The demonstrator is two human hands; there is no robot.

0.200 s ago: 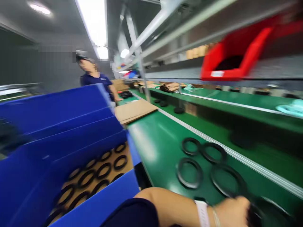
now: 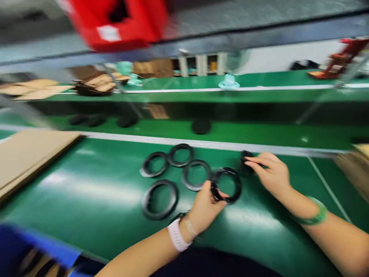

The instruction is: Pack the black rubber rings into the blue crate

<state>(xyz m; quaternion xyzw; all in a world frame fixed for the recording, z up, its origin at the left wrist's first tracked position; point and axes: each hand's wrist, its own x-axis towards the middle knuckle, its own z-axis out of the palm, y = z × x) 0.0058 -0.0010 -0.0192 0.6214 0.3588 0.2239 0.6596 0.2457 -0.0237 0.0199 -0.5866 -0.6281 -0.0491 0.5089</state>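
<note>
Black rubber ring (image 2: 226, 185) pinched at its near-left rim by thumb and fingertips (image 2: 215, 192) of left hand (image 2: 205, 209); fingers clamped on that rim. Ring lying nearly flat on glossy green conveyor surface (image 2: 95, 192), opening facing up; round, so no clear long axis, though looks slightly wider left to right. White wristband (image 2: 175, 239) and thin bracelet on left wrist.

Right hand (image 2: 272, 175) just right of held ring, palm down, fingers stretched leftward and lightly curled over small dark rubber piece (image 2: 245, 158). Fingertips touching it, but grip blurred; cannot tell whether closed on it or only resting. Green bangle (image 2: 313, 217) round right wrist.

Left of held ring, four more black rubber rings flat on same surface: one (image 2: 196, 175) touching held ring's left edge, one (image 2: 181, 154) behind that, one (image 2: 154, 164) further left, touching its neighbour, and one (image 2: 160, 199) nearer, apart from others.

Flat brown cardboard sheet (image 2: 31, 154) at far left. Pale metal rail (image 2: 201, 144) running left to right behind rings. Beyond rail, lower green belt (image 2: 259, 132) with dark round discs (image 2: 201, 126). Blurred red plastic bin (image 2: 115, 23) on shelf overhead. Blue box corner (image 2: 34, 246) at lower left.
</note>
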